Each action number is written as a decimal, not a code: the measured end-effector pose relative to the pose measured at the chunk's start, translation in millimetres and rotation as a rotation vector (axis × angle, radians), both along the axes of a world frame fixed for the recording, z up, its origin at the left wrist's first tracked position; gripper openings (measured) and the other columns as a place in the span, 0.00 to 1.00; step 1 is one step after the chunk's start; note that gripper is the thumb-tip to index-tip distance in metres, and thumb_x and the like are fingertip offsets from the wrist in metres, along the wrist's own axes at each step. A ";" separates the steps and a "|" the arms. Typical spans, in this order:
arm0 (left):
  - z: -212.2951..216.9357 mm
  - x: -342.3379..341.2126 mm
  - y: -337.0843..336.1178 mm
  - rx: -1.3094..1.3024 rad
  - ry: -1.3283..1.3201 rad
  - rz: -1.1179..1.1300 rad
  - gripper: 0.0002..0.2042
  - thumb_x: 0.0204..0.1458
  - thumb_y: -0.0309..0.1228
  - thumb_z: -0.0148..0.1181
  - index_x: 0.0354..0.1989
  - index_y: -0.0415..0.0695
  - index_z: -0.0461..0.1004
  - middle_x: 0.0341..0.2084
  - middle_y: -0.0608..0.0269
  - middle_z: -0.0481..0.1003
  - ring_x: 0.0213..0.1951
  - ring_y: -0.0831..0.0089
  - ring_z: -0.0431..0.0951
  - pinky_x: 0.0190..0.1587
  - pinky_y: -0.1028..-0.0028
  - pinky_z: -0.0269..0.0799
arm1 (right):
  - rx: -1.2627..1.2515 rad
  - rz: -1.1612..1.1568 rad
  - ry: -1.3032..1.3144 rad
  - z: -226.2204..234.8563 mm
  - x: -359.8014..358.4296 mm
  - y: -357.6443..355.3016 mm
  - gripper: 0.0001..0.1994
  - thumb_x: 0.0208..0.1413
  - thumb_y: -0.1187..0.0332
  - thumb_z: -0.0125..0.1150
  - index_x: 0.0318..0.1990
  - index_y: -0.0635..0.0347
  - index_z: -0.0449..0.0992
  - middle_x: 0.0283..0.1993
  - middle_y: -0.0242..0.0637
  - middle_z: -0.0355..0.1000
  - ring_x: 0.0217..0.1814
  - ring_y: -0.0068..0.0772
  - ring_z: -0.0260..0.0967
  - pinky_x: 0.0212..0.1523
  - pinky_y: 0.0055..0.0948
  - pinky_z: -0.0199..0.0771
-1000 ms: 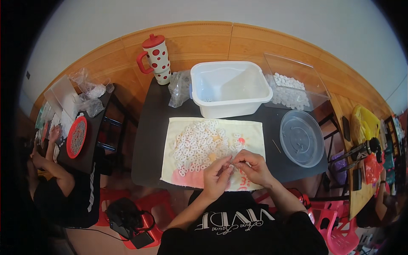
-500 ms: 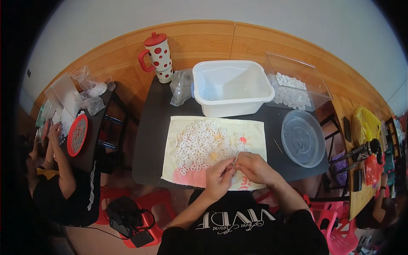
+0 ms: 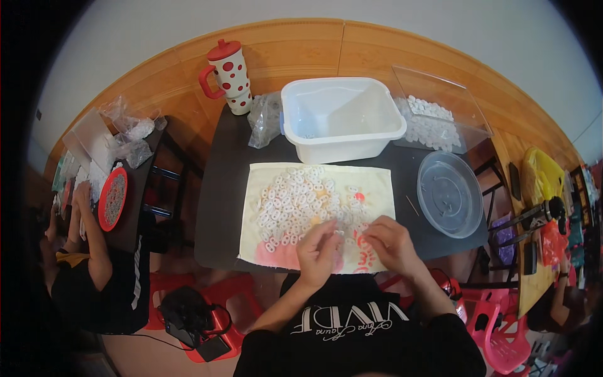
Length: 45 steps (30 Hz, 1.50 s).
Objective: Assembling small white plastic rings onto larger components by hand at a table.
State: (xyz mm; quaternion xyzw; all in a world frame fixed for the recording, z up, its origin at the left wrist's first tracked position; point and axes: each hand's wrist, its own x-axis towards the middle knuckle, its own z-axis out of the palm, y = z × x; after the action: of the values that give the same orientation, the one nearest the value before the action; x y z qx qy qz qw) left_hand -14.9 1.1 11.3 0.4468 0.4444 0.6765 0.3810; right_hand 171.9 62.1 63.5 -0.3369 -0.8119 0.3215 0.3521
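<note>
A loose heap of small white two-holed plastic pieces [image 3: 292,201] lies on a pale yellow towel [image 3: 254,182] with pink and red print. Over the towel's near edge, my left hand [image 3: 317,252] is closed, thumb against fingers, with a small whitish piece at its fingertips. To its right my right hand [image 3: 392,246] pinches thumb and fingers together; whatever is between them is too small to make out. A gap separates the two hands. Some scattered pieces lie on the towel just beyond them.
Behind the towel stands a white plastic tub [image 3: 342,135]. A clear box [image 3: 433,122] of white pieces is at back right, a round clear lid [image 3: 450,196] below it, with a thin stick [image 3: 412,205] beside. A spotted tumbler [image 3: 229,78] stands back left. A co-worker [image 3: 94,264] sits at left.
My hands, close together before, have moved apart, the right one to the right. The view has shifted slightly, and the co-worker's hands at left have moved.
</note>
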 end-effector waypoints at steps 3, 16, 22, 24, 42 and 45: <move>-0.7 0.5 2.8 0.028 -0.044 0.037 0.13 0.59 0.18 0.55 0.52 0.34 0.74 0.34 0.65 0.74 0.28 0.83 0.73 0.29 0.83 0.68 | 0.369 0.004 -0.187 -6.2 -5.8 -8.1 0.09 0.42 0.78 0.66 0.35 0.63 0.79 0.34 0.42 0.71 0.36 0.45 0.71 0.35 0.38 0.72; -5.5 0.7 0.1 0.015 -0.074 -0.034 0.14 0.58 0.17 0.56 0.53 0.34 0.74 0.36 0.64 0.75 0.31 0.82 0.75 0.27 0.83 0.71 | 0.484 0.085 -0.312 -23.1 -17.3 -14.7 0.10 0.40 0.71 0.61 0.33 0.61 0.74 0.33 0.39 0.65 0.37 0.42 0.66 0.38 0.38 0.66; -5.0 -0.8 0.2 -0.031 -0.087 -0.048 0.14 0.58 0.17 0.57 0.53 0.34 0.74 0.36 0.64 0.74 0.32 0.82 0.76 0.29 0.83 0.71 | 0.541 0.046 -0.440 -7.6 -7.4 -16.8 0.12 0.38 0.73 0.61 0.34 0.63 0.75 0.35 0.40 0.68 0.36 0.42 0.68 0.38 0.38 0.67; -8.5 -0.9 2.4 0.040 -0.040 -0.021 0.14 0.58 0.17 0.57 0.53 0.34 0.74 0.36 0.64 0.74 0.34 0.82 0.75 0.31 0.83 0.71 | 0.485 -0.019 -0.212 -12.8 -1.2 -13.3 0.10 0.39 0.77 0.64 0.34 0.62 0.78 0.34 0.39 0.70 0.35 0.43 0.70 0.35 0.39 0.69; -3.5 -2.7 -2.1 -0.016 -0.054 -0.186 0.16 0.57 0.15 0.56 0.54 0.35 0.74 0.33 0.65 0.74 0.27 0.83 0.74 0.26 0.82 0.68 | -0.179 -0.140 0.294 -15.0 -11.6 -8.4 0.07 0.54 0.84 0.60 0.40 0.70 0.78 0.34 0.38 0.75 0.36 0.23 0.72 0.38 0.21 0.69; -6.2 -2.1 -1.9 -0.026 -0.096 -0.225 0.18 0.57 0.14 0.56 0.56 0.36 0.72 0.33 0.65 0.74 0.25 0.84 0.73 0.24 0.82 0.67 | -0.277 -0.107 0.363 -13.6 -21.7 1.9 0.08 0.55 0.85 0.58 0.41 0.69 0.79 0.34 0.36 0.74 0.37 0.22 0.70 0.38 0.20 0.68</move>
State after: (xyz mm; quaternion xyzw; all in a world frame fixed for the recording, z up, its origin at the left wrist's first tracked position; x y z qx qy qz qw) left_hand -17.0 -0.8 5.1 0.4561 0.3815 0.6441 0.4812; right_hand 150.1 64.0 49.9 -0.3615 -0.6642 0.4661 0.4593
